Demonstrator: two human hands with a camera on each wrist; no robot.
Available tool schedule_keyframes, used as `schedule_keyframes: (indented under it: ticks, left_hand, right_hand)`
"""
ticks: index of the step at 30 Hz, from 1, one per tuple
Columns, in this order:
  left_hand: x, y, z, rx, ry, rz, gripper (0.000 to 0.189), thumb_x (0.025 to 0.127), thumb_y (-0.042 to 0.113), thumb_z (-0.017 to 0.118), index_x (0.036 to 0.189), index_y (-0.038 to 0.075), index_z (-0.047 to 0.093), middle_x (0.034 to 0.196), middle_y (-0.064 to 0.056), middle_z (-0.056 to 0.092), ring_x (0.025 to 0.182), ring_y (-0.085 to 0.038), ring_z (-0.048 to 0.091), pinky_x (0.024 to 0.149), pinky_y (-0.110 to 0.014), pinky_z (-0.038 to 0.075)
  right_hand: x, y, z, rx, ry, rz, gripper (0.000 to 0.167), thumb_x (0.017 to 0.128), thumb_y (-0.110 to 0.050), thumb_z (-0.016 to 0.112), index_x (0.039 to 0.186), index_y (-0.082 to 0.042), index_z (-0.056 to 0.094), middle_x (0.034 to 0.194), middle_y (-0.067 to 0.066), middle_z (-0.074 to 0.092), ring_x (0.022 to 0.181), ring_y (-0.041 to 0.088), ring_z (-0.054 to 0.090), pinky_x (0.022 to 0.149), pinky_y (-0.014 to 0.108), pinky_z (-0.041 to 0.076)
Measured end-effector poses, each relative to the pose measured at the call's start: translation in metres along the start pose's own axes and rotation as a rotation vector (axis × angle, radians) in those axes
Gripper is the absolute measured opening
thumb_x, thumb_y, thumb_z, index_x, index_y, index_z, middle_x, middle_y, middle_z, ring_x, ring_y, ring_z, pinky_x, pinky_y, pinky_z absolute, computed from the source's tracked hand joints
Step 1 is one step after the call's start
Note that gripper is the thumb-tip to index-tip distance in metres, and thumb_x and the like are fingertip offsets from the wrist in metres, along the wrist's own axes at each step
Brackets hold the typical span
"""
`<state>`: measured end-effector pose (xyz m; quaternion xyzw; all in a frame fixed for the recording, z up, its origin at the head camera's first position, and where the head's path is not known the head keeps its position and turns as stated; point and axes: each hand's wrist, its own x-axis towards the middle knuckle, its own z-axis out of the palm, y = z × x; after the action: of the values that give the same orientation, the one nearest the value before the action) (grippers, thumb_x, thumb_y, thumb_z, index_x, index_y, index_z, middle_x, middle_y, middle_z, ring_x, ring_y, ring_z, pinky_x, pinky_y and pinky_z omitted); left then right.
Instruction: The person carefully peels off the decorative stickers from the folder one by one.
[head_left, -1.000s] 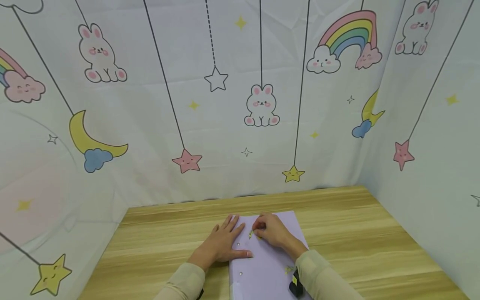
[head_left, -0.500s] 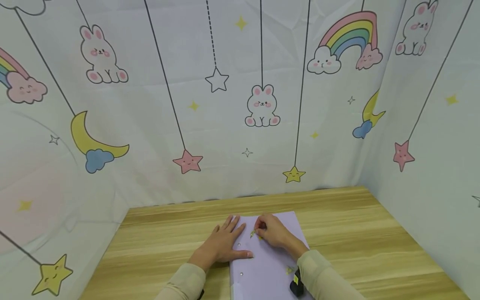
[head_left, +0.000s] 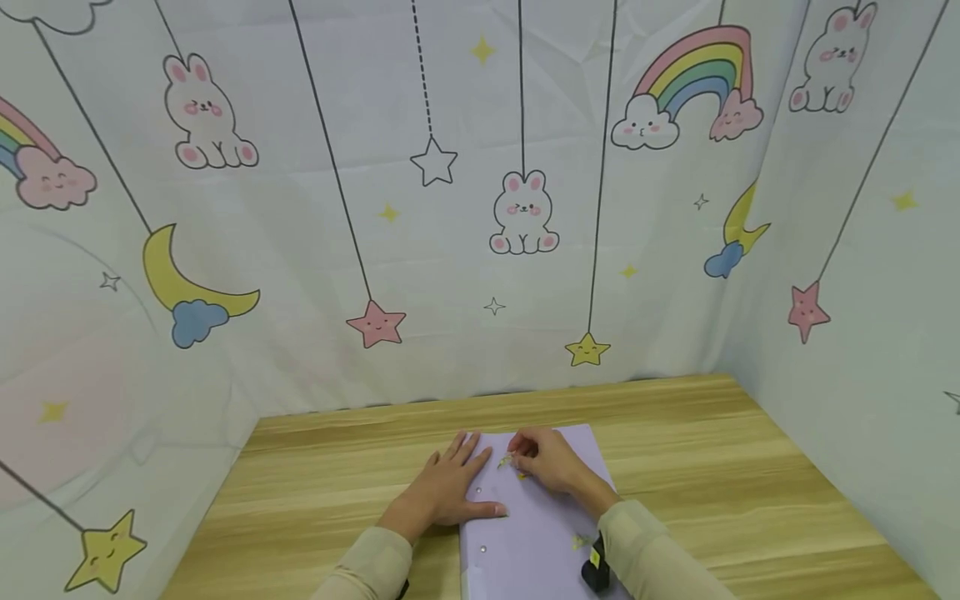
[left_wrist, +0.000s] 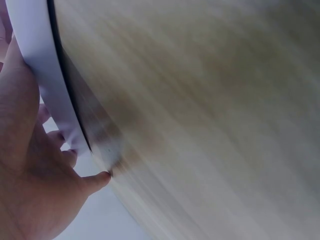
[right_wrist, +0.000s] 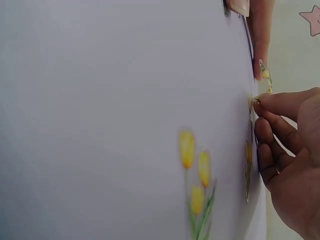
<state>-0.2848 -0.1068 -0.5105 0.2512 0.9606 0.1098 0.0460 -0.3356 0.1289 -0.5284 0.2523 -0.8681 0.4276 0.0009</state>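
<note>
A light purple folder (head_left: 532,533) with metal rivets along its left side lies on the table. My left hand (head_left: 438,490) rests on its upper left part, fingers spread and thumb on the cover. In the right wrist view, thumb and forefinger of my right hand (right_wrist: 292,135) pinch a small sticker (right_wrist: 266,77) with yellow flowers and green leaves, close above the folder. A yellow tulip sticker (right_wrist: 202,170) is on the cover lower down. Another yellow flower sticker (right_wrist: 248,157) is beneath my right fingers, seen nearly edge-on.
The wood-grain table (head_left: 705,483) extends on both sides of the folder. White cloth (head_left: 442,250) printed with rabbits, stars and rainbows surrounds it at the back and sides. A black wrist camera (head_left: 596,571) hangs at my right cuff, over the folder's lower right.
The pinched sticker has turned from hanging downward to lying more sideways, and has risen slightly at my right fingertips. My left hand stays in place on the folder.
</note>
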Motion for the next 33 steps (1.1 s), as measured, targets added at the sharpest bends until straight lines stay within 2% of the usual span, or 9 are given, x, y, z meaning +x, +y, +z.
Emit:
schedule_keyframes:
  ticks: [3,13,21,26,29,33]
  left_hand:
    - [0.000,0.000,0.001,-0.001,-0.001,-0.005,0.104,0.090,0.081,0.062,0.165,0.013,0.040,0.175,-0.017,0.021,0.162,-0.038,0.015,0.120,-0.068,0.028]
    - [0.001,-0.002,0.003,-0.006,-0.007,-0.010,0.105,0.089,0.083,0.060,0.166,0.015,0.038,0.176,-0.016,0.019,0.162,-0.037,0.013,0.121,-0.067,0.027]
    - [0.002,-0.003,0.004,0.003,-0.011,-0.011,0.106,0.089,0.083,0.059,0.166,0.014,0.038,0.176,-0.015,0.019,0.162,-0.037,0.013,0.121,-0.067,0.027]
    - [0.002,-0.003,0.005,0.007,-0.014,-0.014,0.106,0.089,0.084,0.059,0.166,0.015,0.037,0.176,-0.015,0.019,0.162,-0.036,0.013,0.121,-0.067,0.027]
    - [0.002,-0.003,0.005,0.006,-0.011,-0.013,0.106,0.089,0.083,0.059,0.166,0.015,0.038,0.176,-0.015,0.019,0.162,-0.037,0.013,0.121,-0.067,0.028]
    - [0.001,-0.002,0.004,0.002,-0.008,-0.013,0.105,0.089,0.082,0.061,0.166,0.014,0.038,0.176,-0.015,0.020,0.162,-0.037,0.014,0.120,-0.067,0.028]
  right_hand:
    - [-0.001,0.000,-0.001,-0.002,0.005,0.012,0.011,0.094,-0.001,0.076,0.102,-0.009,0.077,0.086,-0.005,0.068,0.078,0.008,0.060,0.071,0.026,0.051]
    - [-0.003,0.001,-0.008,0.017,-0.005,0.067,0.011,0.097,-0.007,0.075,0.100,-0.016,0.081,0.093,-0.008,0.072,0.085,0.010,0.062,0.076,0.030,0.052]
    - [-0.005,0.002,-0.013,-0.002,0.049,0.084,0.015,0.098,-0.005,0.074,0.105,-0.013,0.083,0.106,-0.001,0.076,0.094,0.013,0.065,0.084,0.036,0.054]
    - [-0.006,0.004,-0.015,-0.002,0.074,0.099,0.017,0.096,-0.003,0.074,0.107,-0.013,0.083,0.098,-0.004,0.073,0.088,0.011,0.063,0.079,0.032,0.053]
    - [-0.006,0.005,-0.016,0.019,0.086,0.107,0.017,0.095,0.000,0.074,0.109,-0.008,0.080,0.089,-0.004,0.069,0.082,0.011,0.062,0.074,0.028,0.052]
    - [-0.006,0.004,-0.019,0.049,0.097,0.128,0.018,0.095,0.003,0.073,0.112,-0.003,0.076,0.084,-0.004,0.066,0.079,0.012,0.060,0.071,0.026,0.050]
